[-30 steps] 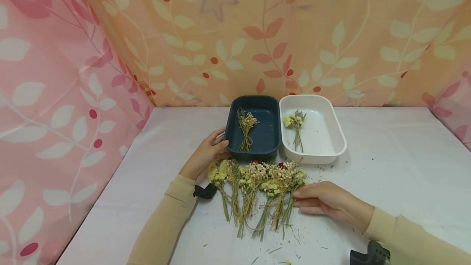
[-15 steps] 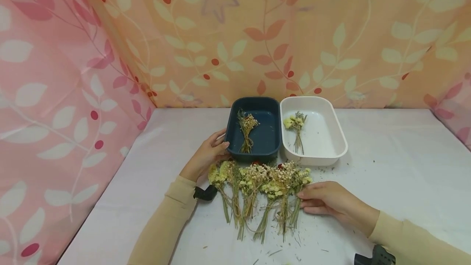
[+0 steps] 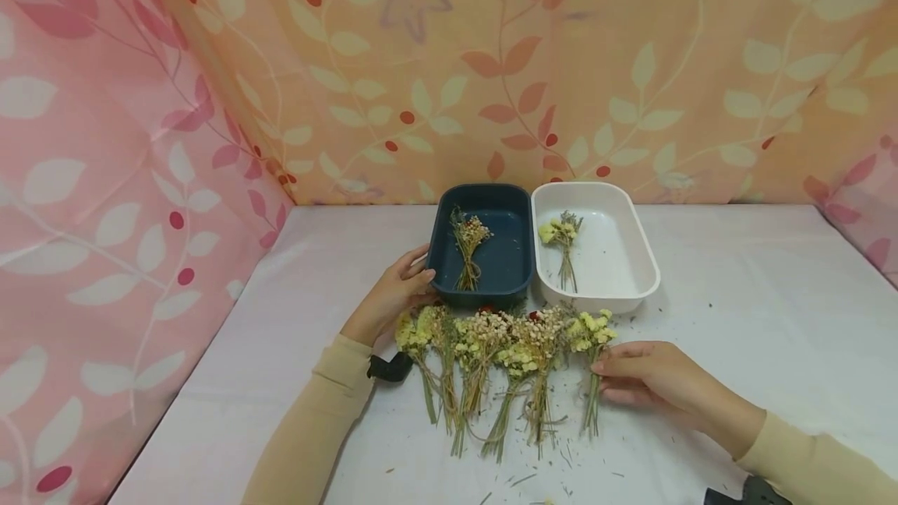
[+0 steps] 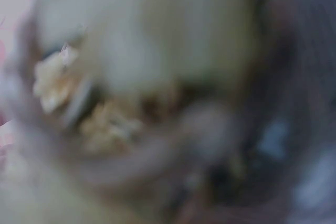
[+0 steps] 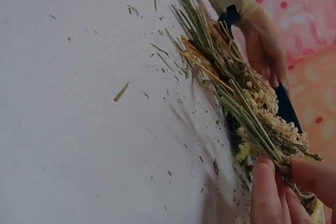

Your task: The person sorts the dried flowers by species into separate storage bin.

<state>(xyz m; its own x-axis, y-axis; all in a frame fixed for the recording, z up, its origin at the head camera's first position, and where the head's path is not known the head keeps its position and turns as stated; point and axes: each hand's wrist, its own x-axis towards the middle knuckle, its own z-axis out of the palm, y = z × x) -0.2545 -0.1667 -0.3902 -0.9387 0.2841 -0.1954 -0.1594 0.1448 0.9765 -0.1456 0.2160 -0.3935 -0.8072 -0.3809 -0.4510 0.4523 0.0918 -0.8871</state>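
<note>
My right hand (image 3: 652, 380) pinches a small bunch of yellow dried flowers (image 3: 592, 331) between thumb and fingers at its tied stems; in the right wrist view the twine and green stems (image 5: 247, 116) lie at the fingertips. To its left, several tied bunches of dried flowers (image 3: 480, 341) lie in a row, stems toward me. My left hand (image 3: 393, 294) rests with fingers and thumb against the left side of the dark blue tray (image 3: 512, 256). Inside that tray is a bunch of cream dried flowers (image 3: 472, 236). The left wrist view is mostly blurred.
A white tray (image 3: 620, 271) stands right beside the blue one and holds a bunch with yellow blooms (image 3: 559, 232). Broken stem bits (image 5: 121, 92) and crumbs are scattered on the white tabletop (image 3: 758, 310). Patterned fabric (image 3: 603, 61) hangs behind the table.
My right hand has moved right with the yellow bunch, drawing it apart from the row. My left hand and both trays have stayed in place.
</note>
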